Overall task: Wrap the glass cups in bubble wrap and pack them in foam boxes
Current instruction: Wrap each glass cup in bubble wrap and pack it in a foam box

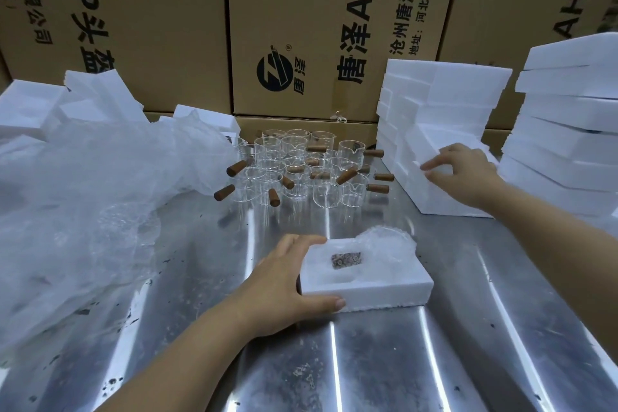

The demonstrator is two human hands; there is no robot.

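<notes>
A white foam box (394, 288) lies on the steel table in front of me, and a bubble-wrapped cup (384, 249) with a brown handle sits in its hollow. My left hand (284, 281) grips the box's left end, thumb along the near side and fingers over the top edge. My right hand (465, 174) reaches to the right and curls its fingers over a foam piece (431, 184) in the leaning stack. Several bare glass cups (301, 170) with brown wooden handles stand grouped at the back of the table.
A big crumpled heap of bubble wrap (90, 204) fills the left side. More foam pieces lie at the far left (30, 107) and stand stacked at the far right (565, 130). Printed cardboard cartons (301, 27) wall off the back. The steel table (334, 361) is scuffed.
</notes>
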